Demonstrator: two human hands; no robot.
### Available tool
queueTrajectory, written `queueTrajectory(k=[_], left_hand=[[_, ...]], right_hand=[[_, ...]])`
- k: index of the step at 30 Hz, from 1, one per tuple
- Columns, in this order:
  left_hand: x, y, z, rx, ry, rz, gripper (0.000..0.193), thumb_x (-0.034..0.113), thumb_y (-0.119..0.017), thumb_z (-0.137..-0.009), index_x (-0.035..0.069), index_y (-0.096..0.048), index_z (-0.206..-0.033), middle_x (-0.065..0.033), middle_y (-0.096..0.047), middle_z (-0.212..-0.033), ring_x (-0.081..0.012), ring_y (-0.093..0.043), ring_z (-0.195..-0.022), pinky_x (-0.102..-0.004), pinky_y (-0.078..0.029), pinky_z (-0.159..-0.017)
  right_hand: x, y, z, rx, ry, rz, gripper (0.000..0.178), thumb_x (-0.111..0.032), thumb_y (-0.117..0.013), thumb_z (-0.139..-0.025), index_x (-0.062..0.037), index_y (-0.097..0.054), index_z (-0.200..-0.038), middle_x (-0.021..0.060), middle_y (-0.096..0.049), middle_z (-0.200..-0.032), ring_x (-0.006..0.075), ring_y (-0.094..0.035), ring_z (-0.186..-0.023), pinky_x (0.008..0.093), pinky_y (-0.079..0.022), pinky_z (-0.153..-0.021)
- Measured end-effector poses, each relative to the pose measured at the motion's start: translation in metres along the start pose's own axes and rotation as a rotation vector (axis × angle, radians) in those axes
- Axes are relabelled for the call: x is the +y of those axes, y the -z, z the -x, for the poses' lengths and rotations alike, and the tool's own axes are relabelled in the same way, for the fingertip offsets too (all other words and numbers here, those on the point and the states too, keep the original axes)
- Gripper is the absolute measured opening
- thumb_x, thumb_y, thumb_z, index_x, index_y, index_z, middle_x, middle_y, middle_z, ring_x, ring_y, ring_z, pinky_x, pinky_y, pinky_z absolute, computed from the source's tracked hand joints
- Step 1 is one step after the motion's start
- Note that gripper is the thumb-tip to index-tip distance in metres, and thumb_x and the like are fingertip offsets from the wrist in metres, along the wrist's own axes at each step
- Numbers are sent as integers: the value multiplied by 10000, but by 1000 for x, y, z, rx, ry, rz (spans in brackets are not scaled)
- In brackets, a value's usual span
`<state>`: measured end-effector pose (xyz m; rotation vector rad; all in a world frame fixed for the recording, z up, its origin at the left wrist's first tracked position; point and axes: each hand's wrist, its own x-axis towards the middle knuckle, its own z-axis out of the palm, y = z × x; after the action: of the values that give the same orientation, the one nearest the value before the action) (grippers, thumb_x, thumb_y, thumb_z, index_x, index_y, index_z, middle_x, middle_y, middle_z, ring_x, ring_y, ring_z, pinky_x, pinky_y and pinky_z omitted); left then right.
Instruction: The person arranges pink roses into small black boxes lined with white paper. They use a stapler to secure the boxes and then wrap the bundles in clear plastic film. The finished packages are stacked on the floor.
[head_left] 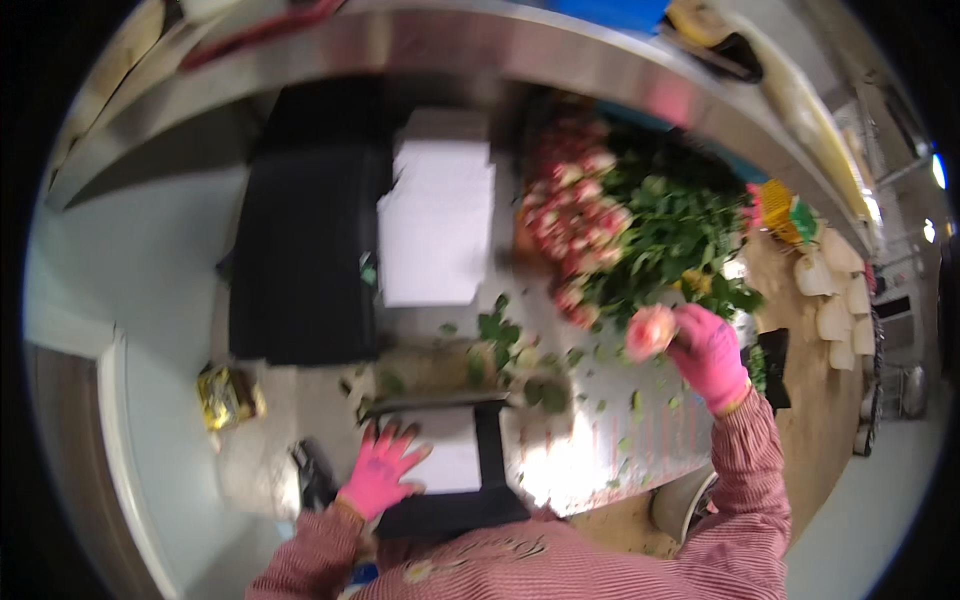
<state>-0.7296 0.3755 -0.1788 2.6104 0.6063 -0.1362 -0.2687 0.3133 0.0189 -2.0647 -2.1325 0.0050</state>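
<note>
My right hand [712, 358], in a pink glove, is closed around a pink rose [651, 331] just below its bloom. The stem is mostly hidden behind the hand. Fingers spread, my pink-gloved left hand [382, 468] rests on the left edge of a white sheet [450, 452], which lies over a black sheet [492, 445] at the table's near edge. Beyond the right hand lies a large heap of pink and cream roses [580, 215], their leafy green stems [675, 225] pointing right.
A stack of white sheets [437, 225] stands beside a large black stack [300, 240]. Loose leaves [498, 330] litter the metal table [590, 440]. A metal shelf edge [470, 45] crosses above. At the right is a white bucket [683, 502]; at the left, a yellow package [225, 397].
</note>
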Motion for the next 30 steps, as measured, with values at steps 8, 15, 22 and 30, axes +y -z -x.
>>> queueTrajectory(k=[8, 15, 22, 30], left_hand=[[-5, 1, -1, 17, -15, 20, 702, 392, -735, -727, 203, -517, -1367, -110, -387, -1481, -359, -295, -1399, -595, -212, -1141], [-26, -15, 1, 50, -134, 16, 515, 364, -706, -750, 182, -652, -1229, -113, -341, -1532, -362, -242, -1440, -595, -188, -1150], [11, 12, 3, -153, 184, 347, 335, 467, -728, -736, 208, -761, -946, -147, -276, -1573, -446, -94, -1468, -612, -2, -1166], [7, 4, -7, -166, 158, 348, 345, 487, -728, -730, 216, -766, -939, -149, -292, -1571, -452, -109, -1463, -612, 14, -1159]], right_hand=[[-200, -222, 37, -657, 370, -627, 321, -337, -614, -887, -95, -587, -1097, 127, -612, -1007, 344, -646, -835, 457, -519, -704], [-223, -238, 42, -766, 371, -569, 261, -300, -596, -884, -80, -589, -1024, 195, -612, -973, 382, -648, -810, 481, -524, -730], [-109, -83, -27, -908, 238, -146, 303, -259, -567, -877, -69, -669, -1090, 207, -690, -981, 355, -677, -936, 442, -546, -774], [143, -102, -117, -201, -421, 198, 570, -146, -644, -821, -167, -503, -1372, 118, -558, -1312, 300, -545, -1207, 416, -458, -995]])
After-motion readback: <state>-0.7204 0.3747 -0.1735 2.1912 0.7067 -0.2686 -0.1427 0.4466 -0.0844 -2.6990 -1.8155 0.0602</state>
